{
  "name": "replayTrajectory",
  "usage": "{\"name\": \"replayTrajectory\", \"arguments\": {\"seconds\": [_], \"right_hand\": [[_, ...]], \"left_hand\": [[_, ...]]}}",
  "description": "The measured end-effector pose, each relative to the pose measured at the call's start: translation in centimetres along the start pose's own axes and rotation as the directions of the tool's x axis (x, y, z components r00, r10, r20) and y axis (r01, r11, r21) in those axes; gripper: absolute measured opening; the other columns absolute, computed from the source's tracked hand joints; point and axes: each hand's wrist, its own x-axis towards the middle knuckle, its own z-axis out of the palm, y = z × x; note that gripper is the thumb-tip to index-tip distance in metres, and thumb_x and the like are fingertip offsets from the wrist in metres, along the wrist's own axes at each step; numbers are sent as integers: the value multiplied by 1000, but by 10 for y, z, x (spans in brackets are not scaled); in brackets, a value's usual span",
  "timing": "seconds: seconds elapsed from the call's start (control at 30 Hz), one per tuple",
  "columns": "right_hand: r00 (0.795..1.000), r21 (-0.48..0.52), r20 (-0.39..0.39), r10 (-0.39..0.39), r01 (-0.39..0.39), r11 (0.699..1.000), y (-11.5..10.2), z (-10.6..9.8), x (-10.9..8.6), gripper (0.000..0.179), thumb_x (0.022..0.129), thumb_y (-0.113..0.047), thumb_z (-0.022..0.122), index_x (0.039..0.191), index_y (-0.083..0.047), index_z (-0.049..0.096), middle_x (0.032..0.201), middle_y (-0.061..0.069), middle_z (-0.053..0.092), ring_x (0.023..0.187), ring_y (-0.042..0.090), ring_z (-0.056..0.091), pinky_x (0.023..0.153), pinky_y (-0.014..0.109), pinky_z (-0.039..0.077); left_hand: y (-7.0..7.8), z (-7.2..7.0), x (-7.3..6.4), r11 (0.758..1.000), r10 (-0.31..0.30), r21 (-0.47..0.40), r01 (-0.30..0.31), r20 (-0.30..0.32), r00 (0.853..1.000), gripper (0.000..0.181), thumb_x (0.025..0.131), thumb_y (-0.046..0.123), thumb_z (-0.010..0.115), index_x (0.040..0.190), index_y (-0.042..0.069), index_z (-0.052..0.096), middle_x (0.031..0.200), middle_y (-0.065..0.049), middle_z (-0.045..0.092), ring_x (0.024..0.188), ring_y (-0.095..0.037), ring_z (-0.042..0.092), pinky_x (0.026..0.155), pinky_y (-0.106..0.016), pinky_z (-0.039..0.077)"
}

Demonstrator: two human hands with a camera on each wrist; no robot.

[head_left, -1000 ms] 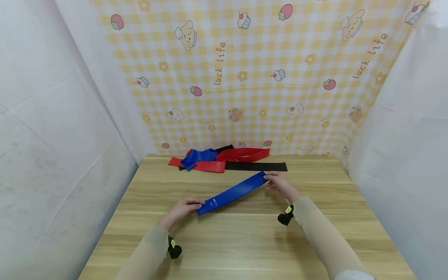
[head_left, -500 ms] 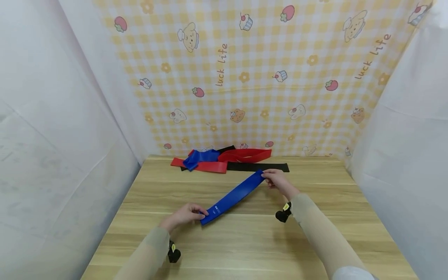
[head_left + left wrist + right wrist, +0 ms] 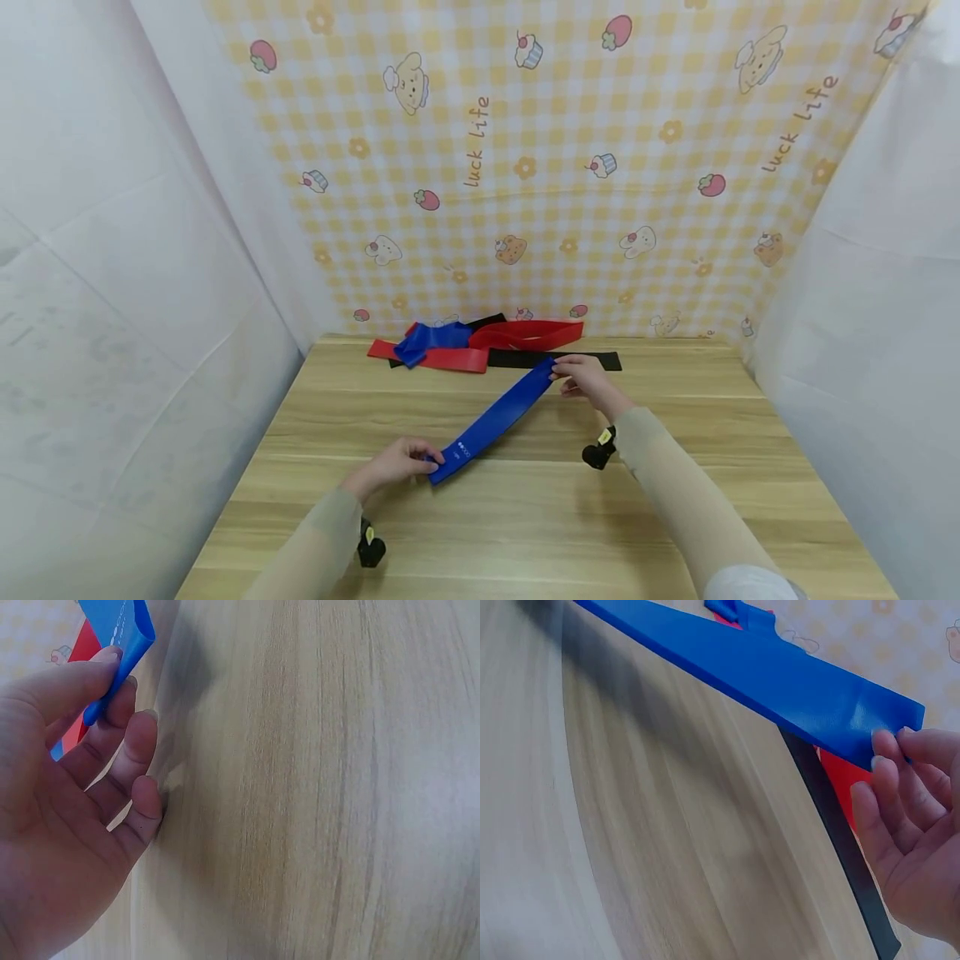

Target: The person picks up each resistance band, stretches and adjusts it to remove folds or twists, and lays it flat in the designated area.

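Observation:
A flat blue resistance band (image 3: 495,421) with white print near its left end stretches slantwise between my two hands. My left hand (image 3: 397,465) pinches the lower, nearer end between thumb and index finger; in the left wrist view the band's end (image 3: 133,637) shows as a folded loop. At the upper, farther end my right hand (image 3: 588,381) pinches the band's corner between thumb and fingertips. The band's shadow falls on the wood beneath it in the right wrist view, so it hangs above the table (image 3: 525,517).
Along the table's back edge lie more bands: a crumpled blue band (image 3: 438,335), a red band (image 3: 457,360), a looped red band (image 3: 536,334) and a black band (image 3: 517,359). A yellow checked curtain (image 3: 555,200) hangs behind, with white cloth (image 3: 150,275) at both sides.
The blue band has tilted more steeply: my left hand has come down and slightly right with its end, while my right hand has moved left and a little farther away.

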Motion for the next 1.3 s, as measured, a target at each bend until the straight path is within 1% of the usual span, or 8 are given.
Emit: {"name": "replayTrajectory", "arguments": {"seconds": [0.2, 0.3, 0.5, 0.7, 0.77, 0.87, 1.03, 1.3], "right_hand": [[1000, 64, 25, 15, -17, 998, -5, 7, 2, 33, 99, -11, 54, 127, 8, 54, 100, 16, 69, 86, 31, 70, 92, 55, 44], [1000, 75, 25, 17, -19, 997, -6, 10, 4, 34, 99, -11, 54, 127, 8, 53, 98, 14, 70, 85, 29, 71, 94, 56, 42], [999, 76, 38, 0, -2, 997, -8, 14, 6, 36, 100, -10, 53, 130, 9, 51, 102, 19, 68, 83, 24, 71, 91, 52, 46], [999, 73, 39, -13, 10, 997, -12, 20, 6, 35, 100, -11, 54, 129, 9, 52, 115, 28, 63, 99, 36, 67, 85, 45, 52], [999, 72, 38, -20, 18, 997, -14, 22, 6, 34, 100, -12, 54, 127, 8, 53, 113, 26, 64, 104, 40, 64, 85, 45, 52], [999, 81, 35, -24, 21, 996, -15, 25, 5, 31, 99, -11, 55, 125, 7, 55, 111, 23, 66, 101, 38, 65, 86, 46, 51], [999, 93, 32, -35, 32, 995, -17, 31, 8, 32, 99, -9, 55, 126, 7, 55, 109, 23, 67, 101, 39, 65, 80, 41, 55], [998, 96, 30, -50, 47, 994, -19, 39, 11, 32, 99, -8, 55, 127, 7, 55, 110, 24, 67, 108, 43, 60, 78, 39, 56]], "left_hand": [[0, 1, -3, 1000, -13, 6, 13, 16, 1000, 10, 92, 10, 66, 99, 8, 71, 89, 0, 63, 73, -15, 52, 61, -25, 41], [4, 1, -6, 1000, -8, 9, 8, 18, 1000, 9, 91, 10, 66, 98, 7, 70, 89, 0, 62, 71, -14, 50, 59, -25, 40], [8, 2, -10, 1000, -2, 3, 2, 21, 1000, 8, 92, 9, 66, 98, 5, 69, 88, -1, 62, 69, -14, 48, 58, -25, 41], [5, 2, -12, 1000, -16, -25, 17, 28, 999, 9, 91, 9, 66, 99, 5, 68, 86, -1, 61, 69, -16, 49, 57, -25, 41], [3, 2, -11, 1000, -22, -20, 22, 27, 999, 9, 91, 10, 66, 100, 6, 68, 85, 0, 60, 69, -16, 49, 57, -25, 41], [1, 2, -11, 999, -34, -16, 35, 29, 999, 9, 91, 12, 67, 99, 8, 68, 86, 0, 59, 70, -16, 49, 58, -26, 41], [0, 3, -12, 998, -53, -22, 54, 30, 998, 8, 91, 12, 68, 99, 9, 68, 87, 0, 59, 73, -17, 50, 59, -27, 41], [2, 4, -17, 998, -57, -9, 58, 27, 998, 10, 90, 14, 69, 99, 9, 67, 78, 1, 53, 68, -15, 48, 57, -25, 41]]}}
